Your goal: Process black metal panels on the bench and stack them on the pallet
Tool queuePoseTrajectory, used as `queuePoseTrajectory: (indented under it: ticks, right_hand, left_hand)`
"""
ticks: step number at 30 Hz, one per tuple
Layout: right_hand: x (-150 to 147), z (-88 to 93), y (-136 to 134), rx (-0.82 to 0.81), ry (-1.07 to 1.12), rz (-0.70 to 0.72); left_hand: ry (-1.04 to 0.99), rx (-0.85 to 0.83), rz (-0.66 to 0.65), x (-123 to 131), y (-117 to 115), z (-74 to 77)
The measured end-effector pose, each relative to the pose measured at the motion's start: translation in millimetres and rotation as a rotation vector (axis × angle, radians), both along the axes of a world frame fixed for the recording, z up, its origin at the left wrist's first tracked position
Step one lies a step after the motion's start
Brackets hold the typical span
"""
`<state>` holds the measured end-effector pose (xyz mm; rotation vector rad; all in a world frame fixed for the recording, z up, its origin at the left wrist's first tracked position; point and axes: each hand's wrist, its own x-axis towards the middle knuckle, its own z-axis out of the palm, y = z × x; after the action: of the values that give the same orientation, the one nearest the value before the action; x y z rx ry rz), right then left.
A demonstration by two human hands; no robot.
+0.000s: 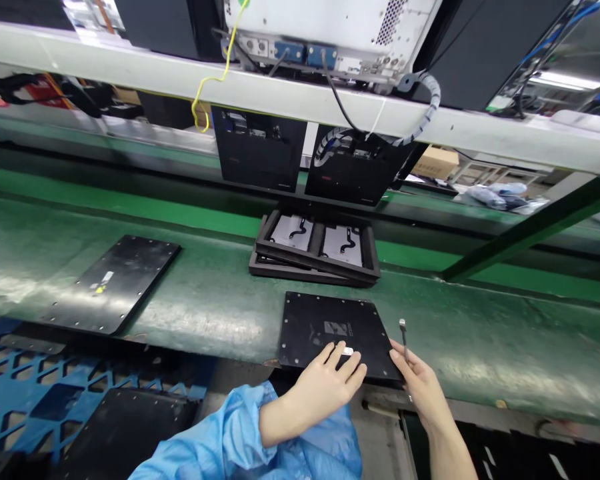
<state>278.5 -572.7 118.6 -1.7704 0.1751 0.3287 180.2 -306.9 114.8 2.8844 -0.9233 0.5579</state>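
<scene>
A black flat panel [330, 323] with small holes along its edges lies on the green conveyor belt [220, 293] in front of me. My left hand [325, 387] rests flat on its near edge, fingers spread over a small white label. My right hand [420, 383] touches the panel's right near corner and holds a thin metal tool [404, 333] that points away from me. A blue sleeve covers my left forearm.
A second black panel [113, 283] lies further left on the belt. Stacked black trays [315, 250] with flat parts sit behind my panel. Two black units hang under a white rail [300, 100] with cables. A blue pallet [25, 393] stands at lower left.
</scene>
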Motion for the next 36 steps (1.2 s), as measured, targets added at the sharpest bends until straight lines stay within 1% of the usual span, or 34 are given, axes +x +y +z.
queuePoseTrajectory:
  ticks: [1,3,6,9,11,12,13,14,16,17,18,19,21,23,26,31,34,36]
  right_hand:
    - [1.0,0.0,-0.6,-0.044,-0.049,0.018]
    - [2.6,2.6,-2.9,-0.181,-0.165,0.031]
    - [3.8,14.0,-8.0,-0.401,-0.305,-0.051]
    - [4.7,25.6,-13.3,-0.487,-0.34,-0.107]
    - [5.4,24.9,-15.3,-0.515,-0.32,-0.087]
    - [5.6,21.1,-15.4,-0.53,-0.304,-0.073]
    - [5.5,15.1,-14.7,-0.546,-0.287,-0.059]
    - [4.9,7.5,-13.0,-0.555,-0.273,-0.044]
    - [1.6,-9.4,-6.7,-0.561,-0.265,-0.005]
    - [-1.1,-17.4,-2.4,-0.568,-0.274,0.004]
    - [-4.6,-24.2,2.4,-0.581,-0.288,0.007]
    - [-8.8,-29.6,7.3,-0.597,-0.304,0.003]
    - [-18.7,-35.5,15.6,-0.631,-0.331,-0.033]
    - [-29.9,-36.6,20.4,-0.637,-0.345,-0.056]
    - [-48.4,-34.8,21.3,-0.615,-0.321,-0.07]
    - [-81.0,-34.6,22.1,-0.529,-0.222,-0.178]
    - [-96.2,-34.8,24.2,-0.441,-0.224,-0.23]
    - [-102.7,-34.3,22.4,-0.422,-0.231,-0.268]
  left_hand:
    - [0.002,-0.006,-0.001,0.8,0.2,-1.1]
    - [0.0,-0.021,-0.002,2.0,-0.5,-4.4]
    - [-0.006,-0.063,-0.012,0.7,-3.1,-9.3]
    - [0.031,-0.184,-0.033,-6.0,-1.0,-7.6]
    - [0.07,-0.302,-0.006,-12.5,7.1,-4.7]
    - [0.079,-0.362,0.043,-15.8,13.6,-4.6]
    - [0.08,-0.413,0.124,-18.7,21.3,-6.3]
    - [0.076,-0.453,0.234,-21.3,29.9,-10.3]
    - [0.064,-0.505,0.5,-25.2,47.1,-25.0]
    - [0.06,-0.517,0.61,-26.7,54.6,-34.7]
    - [0.062,-0.528,0.69,-28.1,60.6,-45.0]
    - [0.071,-0.544,0.735,-29.7,64.9,-54.8]
    - [0.102,-0.595,0.743,-33.9,68.2,-70.5]
    - [0.136,-0.673,0.728,-41.1,65.8,-78.9]
    - [0.168,-0.787,0.745,-58.8,57.3,-80.6]
    - [0.248,-0.891,0.776,-92.6,44.5,-71.8]
    - [0.286,-0.917,0.784,-101.0,41.1,-66.2]
    - [0.29,-0.925,0.784,-102.1,40.9,-64.7]
